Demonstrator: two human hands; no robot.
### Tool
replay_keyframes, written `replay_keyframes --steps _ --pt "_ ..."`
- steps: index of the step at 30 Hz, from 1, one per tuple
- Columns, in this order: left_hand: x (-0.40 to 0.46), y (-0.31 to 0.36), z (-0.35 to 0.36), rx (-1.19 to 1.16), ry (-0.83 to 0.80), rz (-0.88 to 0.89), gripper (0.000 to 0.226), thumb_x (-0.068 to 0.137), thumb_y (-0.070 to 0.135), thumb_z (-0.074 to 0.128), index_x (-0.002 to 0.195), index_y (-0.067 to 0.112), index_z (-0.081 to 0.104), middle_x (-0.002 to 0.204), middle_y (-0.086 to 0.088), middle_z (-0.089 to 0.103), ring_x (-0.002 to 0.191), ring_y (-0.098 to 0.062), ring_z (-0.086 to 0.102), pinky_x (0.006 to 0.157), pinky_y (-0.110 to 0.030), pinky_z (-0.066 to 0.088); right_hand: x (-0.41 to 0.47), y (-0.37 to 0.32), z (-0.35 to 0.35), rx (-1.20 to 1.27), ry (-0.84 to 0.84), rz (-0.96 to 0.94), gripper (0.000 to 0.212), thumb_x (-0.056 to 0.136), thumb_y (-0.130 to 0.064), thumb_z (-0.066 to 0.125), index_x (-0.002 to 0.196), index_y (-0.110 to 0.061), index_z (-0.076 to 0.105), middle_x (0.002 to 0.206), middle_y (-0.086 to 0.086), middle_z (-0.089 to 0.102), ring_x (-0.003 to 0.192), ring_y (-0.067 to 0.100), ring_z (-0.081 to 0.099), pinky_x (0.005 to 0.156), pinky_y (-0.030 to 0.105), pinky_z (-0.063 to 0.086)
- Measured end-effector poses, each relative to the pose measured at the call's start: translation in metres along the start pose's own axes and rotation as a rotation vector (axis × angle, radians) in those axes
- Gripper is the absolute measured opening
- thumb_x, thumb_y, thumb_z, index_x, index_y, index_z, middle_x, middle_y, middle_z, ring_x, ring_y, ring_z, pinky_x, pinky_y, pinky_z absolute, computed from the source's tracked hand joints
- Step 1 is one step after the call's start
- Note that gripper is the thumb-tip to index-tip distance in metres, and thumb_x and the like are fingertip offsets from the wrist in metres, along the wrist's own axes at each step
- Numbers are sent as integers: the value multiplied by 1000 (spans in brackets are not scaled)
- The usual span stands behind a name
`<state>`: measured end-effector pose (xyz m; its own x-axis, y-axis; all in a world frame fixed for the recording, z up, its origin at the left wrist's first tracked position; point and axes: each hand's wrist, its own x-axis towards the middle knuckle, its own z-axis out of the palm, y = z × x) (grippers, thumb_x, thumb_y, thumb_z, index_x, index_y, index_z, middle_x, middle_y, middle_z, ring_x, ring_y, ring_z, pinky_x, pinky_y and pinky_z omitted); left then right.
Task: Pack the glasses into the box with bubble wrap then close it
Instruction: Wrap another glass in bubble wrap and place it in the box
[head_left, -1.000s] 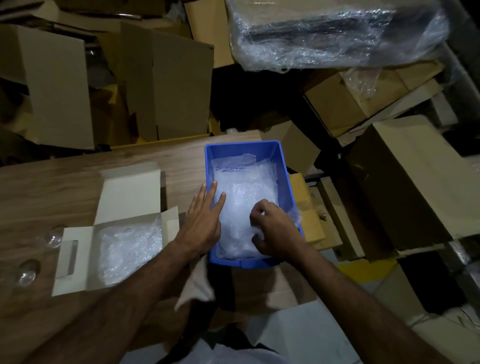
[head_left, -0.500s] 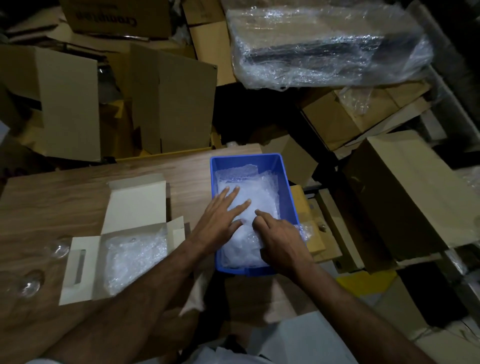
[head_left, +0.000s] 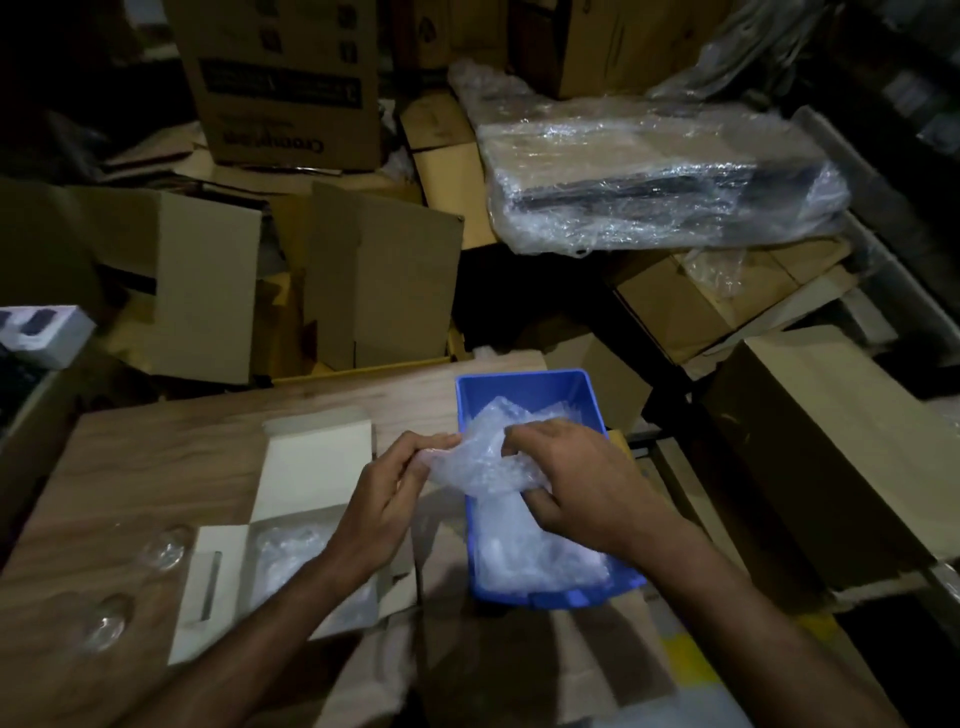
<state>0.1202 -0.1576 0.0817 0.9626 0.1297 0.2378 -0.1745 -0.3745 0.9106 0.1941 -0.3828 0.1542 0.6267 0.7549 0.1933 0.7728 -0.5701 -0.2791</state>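
A: Nearest first. Two glasses (head_left: 132, 587) on the tabletop (head_left: 156, 452), far left, clear and hard to read in this light. One sits just off the box's left flap, the other nearer the front edge. Neither packed yet.

B: Box?

A: Box (head_left: 291, 519) open, lid flap standing away from the person, long axis running near to far. Some wrap already lines the well. It lies left of and below both hands.

B: Hands?

A: Left hand (head_left: 387, 499) pinches the left edge of a bubble wrap sheet (head_left: 478, 462). Right hand (head_left: 576, 483) curls round the sheet's right side. Both clamped on it, a little apart, sheet bunched between them, lifted over the near half of the bin (head_left: 524, 384).

B: So the next move?

A: My read: the sheet goes left, toward the glasses or the box. Left hand is the nearer to both. The right would have to cross over the bin rim.

B: Bin contents?

A: More wrap inside the blue bin, right of the box.

B: Any writing?

A: Far back, a tall carton (head_left: 280, 78) with print upside down. Looks like "Crompton", not certain. Dark label panel above it, unreadable. Right of that, a parcel (head_left: 649, 182) in clear film, no legible mark.
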Motion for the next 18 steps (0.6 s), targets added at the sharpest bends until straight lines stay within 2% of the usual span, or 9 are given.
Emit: replay_keyframes --steps 2,5,7,10,12,14,15,16,18 --pt "-6 4 -11 -136 121 -70 31 103 28 42 96 5 62 88 -4 67 83 -19 64 75 -36 52 15 -16 -14 91 41 -11 26 82 -29 61 107 -25 53 74 -10 56 70 19 57 52 25 30" --pt "-8 12 -29 -264 285 -177 36 102 28 41 89 -3 53 80 -17 66 75 -37 63 72 -44 53 49 -35 -11 493 189 132 26 82 -31 77 95 -20 56 72 -9 61 66 13 63 55 33 49" --pt "-8 19 -40 -292 337 -247 39 105 31 45 89 -3 56 76 -13 63 69 -28 60 67 -39 50 71 -39 2 1068 217 370 44 75 -27 90 104 -11 61 84 0 72 72 14 68 62 34 57" --pt "-10 20 -57 -325 425 -388 39 106 37 49 82 13 67 68 -4 66 63 -16 61 61 -30 49 79 -46 29 1972 -10 550 96 62 -45 95 139 -2 54 124 14 70 107 26 69 101 39 53" --pt "-12 15 -66 -361 524 -489 39 104 42 50 85 13 70 69 -5 70 63 -19 62 62 -33 50 67 -55 54 2258 -54 578 112 57 -52 95 146 -5 46 142 22 58 128 33 60 109 43 49" --pt "-16 8 -73 -375 601 -568 39 105 42 49 91 11 68 63 -2 69 51 -15 56 51 -27 46 54 -78 72 2297 -100 600 116 49 -56 96 144 -11 47 142 25 57 131 37 57 107 48 48" --pt "-18 6 -75 -375 630 -594 37 105 41 48 92 11 66 61 -2 68 46 -14 51 46 -24 42 50 -91 80 2236 -135 634 109 49 -53 97 140 -12 54 140 24 59 128 37 60 104 48 49" --pt "-21 3 -77 -370 658 -613 37 105 40 48 92 9 64 61 -5 67 46 -16 49 44 -24 38 47 -103 88 2132 -150 669 98 55 -47 96 138 -12 58 140 21 60 122 33 64 97 43 53" --pt "-28 -3 -80 -323 695 -626 45 105 42 48 91 2 62 67 -13 61 53 -22 47 48 -28 36 54 -123 97 1780 -110 748 87 70 -31 91 146 -17 50 142 10 57 108 15 68 80 24 57"
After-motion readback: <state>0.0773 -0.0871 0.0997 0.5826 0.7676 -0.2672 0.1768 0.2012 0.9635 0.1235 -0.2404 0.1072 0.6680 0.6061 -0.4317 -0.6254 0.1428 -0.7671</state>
